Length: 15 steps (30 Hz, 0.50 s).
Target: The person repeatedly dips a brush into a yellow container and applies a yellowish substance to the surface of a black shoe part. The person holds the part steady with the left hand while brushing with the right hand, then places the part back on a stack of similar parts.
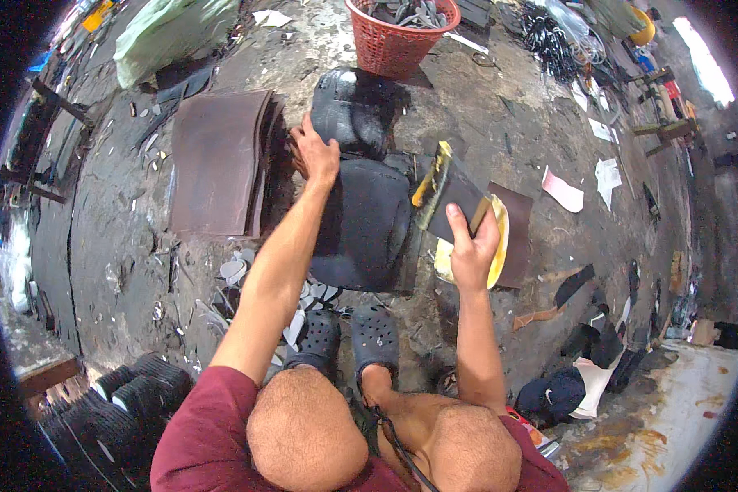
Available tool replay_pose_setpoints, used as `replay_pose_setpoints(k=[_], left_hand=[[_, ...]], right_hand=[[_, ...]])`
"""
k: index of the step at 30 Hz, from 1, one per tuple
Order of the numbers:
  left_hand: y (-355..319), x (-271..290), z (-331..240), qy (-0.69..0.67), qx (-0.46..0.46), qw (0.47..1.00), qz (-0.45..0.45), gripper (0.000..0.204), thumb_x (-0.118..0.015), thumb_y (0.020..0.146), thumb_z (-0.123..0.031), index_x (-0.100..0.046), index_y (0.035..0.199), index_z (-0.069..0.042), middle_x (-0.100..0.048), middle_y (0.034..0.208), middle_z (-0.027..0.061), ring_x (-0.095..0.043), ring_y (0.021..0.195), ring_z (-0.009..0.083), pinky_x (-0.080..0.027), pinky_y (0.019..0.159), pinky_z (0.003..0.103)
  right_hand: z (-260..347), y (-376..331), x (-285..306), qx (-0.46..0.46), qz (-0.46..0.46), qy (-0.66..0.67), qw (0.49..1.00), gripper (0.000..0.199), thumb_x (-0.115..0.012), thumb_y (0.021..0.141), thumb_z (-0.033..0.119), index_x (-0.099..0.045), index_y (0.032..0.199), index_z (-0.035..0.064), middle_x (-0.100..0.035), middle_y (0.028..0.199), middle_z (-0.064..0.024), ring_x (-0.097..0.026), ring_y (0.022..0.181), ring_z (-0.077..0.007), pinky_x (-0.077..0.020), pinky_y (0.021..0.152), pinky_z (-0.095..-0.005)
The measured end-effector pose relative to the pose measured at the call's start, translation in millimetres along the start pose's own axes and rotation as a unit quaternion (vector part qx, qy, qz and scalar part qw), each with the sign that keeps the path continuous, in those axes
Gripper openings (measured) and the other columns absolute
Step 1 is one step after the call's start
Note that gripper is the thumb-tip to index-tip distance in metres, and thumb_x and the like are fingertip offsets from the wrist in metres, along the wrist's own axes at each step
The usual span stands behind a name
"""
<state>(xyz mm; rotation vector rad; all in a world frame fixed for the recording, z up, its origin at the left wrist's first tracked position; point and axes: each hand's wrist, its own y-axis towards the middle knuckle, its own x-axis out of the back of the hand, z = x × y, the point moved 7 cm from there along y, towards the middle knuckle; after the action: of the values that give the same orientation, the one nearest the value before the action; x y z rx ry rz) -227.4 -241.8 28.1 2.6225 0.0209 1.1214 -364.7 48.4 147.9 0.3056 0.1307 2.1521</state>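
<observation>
L hand [316,156] is pressing flat, fingers spread, on the black rubber slab [365,221]; R hand [474,250], fingers closed, is gripping a dark sheet [457,201] w/ yellow-handled tool [431,176].

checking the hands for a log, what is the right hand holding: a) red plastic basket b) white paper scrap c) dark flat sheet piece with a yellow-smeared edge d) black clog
c: the right hand grips the dark flat sheet piece with a yellow-smeared edge; the red plastic basket stands apart, farther away.
</observation>
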Motion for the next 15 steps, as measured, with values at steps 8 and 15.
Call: replay_pose_setpoints(k=[8,15], left_hand=[[-222.0,105.6,14.7,-0.027,-0.374,0.874,0.308,0.054,-0.071,0.077,-0.009,-0.061,0.129,-0.004,-0.058,0.14,0.0134,-0.05,0.135,0.0337,-0.041,0.112,0.048],[-265.2,84.6,47.4,0.063,-0.426,0.855,0.287,0.059,-0.058,0.083,-0.008,-0.05,0.141,0.001,-0.047,0.152,0.0162,-0.043,0.143,0.03,-0.036,0.119,0.044]], right_hand=[[-5.2,34.6,-88.0,0.023,0.12,-0.117,0.986,0.033,-0.069,0.089,0.019,-0.066,0.118,0.0027,-0.073,0.1,-0.0192,-0.072,0.094,-0.0317,-0.0535,0.084,-0.0389],[-101.9,13.2,-118.5,-0.057,0.135,-0.364,0.92,0.042,-0.061,0.093,0.03,-0.058,0.126,0.0038,-0.071,0.1,-0.0277,-0.068,0.097,-0.0472,-0.0525,0.085,-0.0545]])
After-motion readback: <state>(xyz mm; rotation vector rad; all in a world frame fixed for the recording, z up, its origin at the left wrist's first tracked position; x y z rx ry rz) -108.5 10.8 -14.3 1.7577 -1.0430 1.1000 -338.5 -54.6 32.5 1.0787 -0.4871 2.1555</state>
